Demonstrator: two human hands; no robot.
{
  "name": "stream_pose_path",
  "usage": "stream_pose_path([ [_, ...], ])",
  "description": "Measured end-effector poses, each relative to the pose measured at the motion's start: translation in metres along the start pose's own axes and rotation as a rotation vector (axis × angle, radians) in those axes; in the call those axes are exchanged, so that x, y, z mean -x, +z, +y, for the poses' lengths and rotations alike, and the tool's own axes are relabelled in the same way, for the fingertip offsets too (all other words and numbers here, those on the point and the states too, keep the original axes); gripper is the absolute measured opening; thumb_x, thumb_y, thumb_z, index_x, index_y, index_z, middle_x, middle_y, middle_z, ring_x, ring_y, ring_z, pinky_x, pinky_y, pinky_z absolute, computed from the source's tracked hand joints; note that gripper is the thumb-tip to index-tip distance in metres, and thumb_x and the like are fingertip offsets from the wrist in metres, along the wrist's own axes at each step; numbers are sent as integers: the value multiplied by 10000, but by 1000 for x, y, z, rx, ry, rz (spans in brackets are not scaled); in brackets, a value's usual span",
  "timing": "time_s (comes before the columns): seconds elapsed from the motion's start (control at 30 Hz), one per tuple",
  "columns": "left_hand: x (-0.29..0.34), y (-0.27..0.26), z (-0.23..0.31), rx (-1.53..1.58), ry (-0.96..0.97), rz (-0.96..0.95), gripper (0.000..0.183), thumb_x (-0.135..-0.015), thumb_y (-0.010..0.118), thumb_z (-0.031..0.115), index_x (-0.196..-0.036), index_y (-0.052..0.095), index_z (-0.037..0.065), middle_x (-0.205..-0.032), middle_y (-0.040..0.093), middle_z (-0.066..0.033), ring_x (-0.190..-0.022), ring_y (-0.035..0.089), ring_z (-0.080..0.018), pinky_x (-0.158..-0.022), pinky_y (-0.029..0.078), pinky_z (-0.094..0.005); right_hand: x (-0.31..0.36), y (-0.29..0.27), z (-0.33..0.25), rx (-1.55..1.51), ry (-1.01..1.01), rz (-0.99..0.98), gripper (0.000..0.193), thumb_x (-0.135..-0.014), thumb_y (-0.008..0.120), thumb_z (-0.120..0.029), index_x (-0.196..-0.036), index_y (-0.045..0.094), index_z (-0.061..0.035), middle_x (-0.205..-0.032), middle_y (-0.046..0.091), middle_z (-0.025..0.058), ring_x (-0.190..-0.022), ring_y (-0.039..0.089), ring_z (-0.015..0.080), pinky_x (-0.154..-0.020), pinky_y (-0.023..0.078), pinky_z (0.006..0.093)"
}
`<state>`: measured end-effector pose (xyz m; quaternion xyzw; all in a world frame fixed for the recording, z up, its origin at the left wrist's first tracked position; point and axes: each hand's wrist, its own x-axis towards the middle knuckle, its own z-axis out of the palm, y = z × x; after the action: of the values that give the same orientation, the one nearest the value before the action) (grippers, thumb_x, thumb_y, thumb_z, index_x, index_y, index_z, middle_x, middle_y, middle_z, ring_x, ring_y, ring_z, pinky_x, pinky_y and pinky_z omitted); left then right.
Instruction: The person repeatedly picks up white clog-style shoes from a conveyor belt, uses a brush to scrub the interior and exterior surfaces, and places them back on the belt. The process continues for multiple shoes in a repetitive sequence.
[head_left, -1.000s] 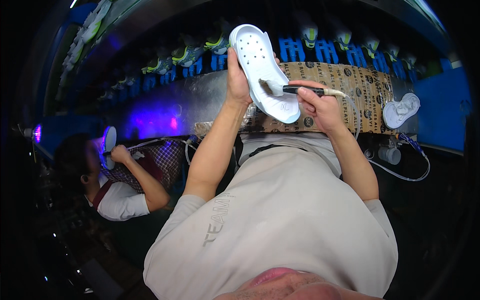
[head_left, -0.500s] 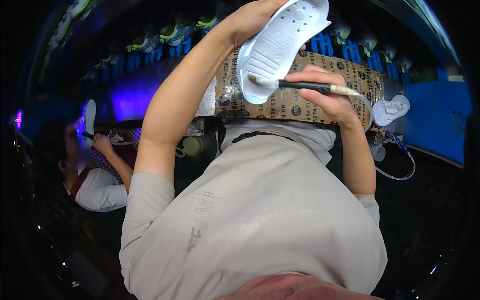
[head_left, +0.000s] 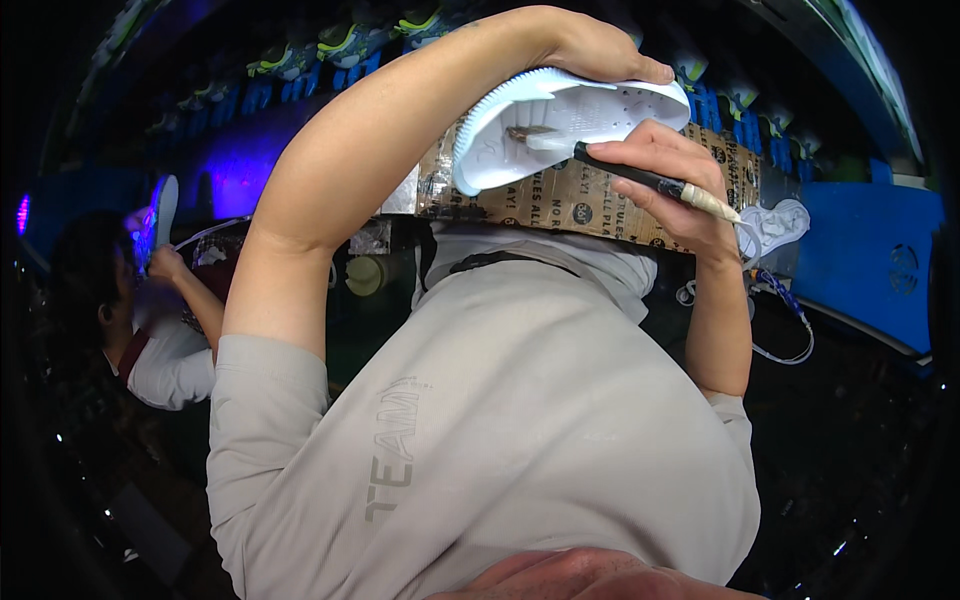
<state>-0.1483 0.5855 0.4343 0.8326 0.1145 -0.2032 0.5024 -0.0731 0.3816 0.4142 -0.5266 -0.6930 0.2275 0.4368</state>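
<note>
A white shoe sole [head_left: 595, 112] with a pale blue ribbed edge is tilted above the bench, its hollow inner side facing me. My left hand [head_left: 605, 50] grips its far rim near the right end, thumb along the edge; some of the fingers are hidden behind the sole. Closed around the black handle of a brush [head_left: 630, 174], my right hand [head_left: 675, 165] is at the sole's near side. The brush's bristles are inside the hollow toward the left end. A pale tube runs from the rear of the handle.
Printed brown paper covers the bench [head_left: 560, 214]. Another white sole [head_left: 775, 228] lies at its right end, by a blue panel [head_left: 870, 255]. Behind stands a row of shoes on blue supports [head_left: 355, 68]. At left, a co-worker [head_left: 165, 340] holds a sole in purple light.
My left hand has turned the sole from upright to nearly sideways and tilted it. The brush, still in my right hand, has shifted slightly right and stays over the sole's inner side.
</note>
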Motion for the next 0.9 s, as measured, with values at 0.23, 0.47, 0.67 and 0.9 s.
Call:
stream_pose_path([
  [0.23,2,-11,-14,-299,41,-94,510,-1029,404,480,-1414,574,190,-1395,600,-139,-1285,556,-294,-1081,399,-412,-2,-7,-2,-10,-54,-76,300,-806,779,-92,-1105,766,-108,-841,687,46,-710,616,184,-636,497,319],
  [0.47,19,-12,-19,-281,-8,-73,529,-1031,394,519,-1403,588,197,-1408,587,-150,-1304,544,-290,-1097,385,-402,-1,-17,-1,4,-68,-74,317,-790,790,-96,-1105,766,-119,-810,668,47,-705,612,184,-657,498,323],
  [0.67,35,-12,-28,-294,-48,61,608,-1018,372,556,-1323,645,106,-1323,639,-164,-1195,618,-314,-1032,467,-412,1,-28,-5,60,-12,-205,354,-782,790,-76,-1133,753,-106,-821,669,61,-737,610,184,-659,492,321],
  [0.9,37,-7,-52,-369,-196,189,841,-862,398,829,-1242,721,152,-1259,665,-217,-1156,650,-381,-994,504,-437,2,-48,3,51,-9,-284,348,-781,792,-77,-1126,751,-85,-833,674,57,-715,587,183,-646,484,333],
])
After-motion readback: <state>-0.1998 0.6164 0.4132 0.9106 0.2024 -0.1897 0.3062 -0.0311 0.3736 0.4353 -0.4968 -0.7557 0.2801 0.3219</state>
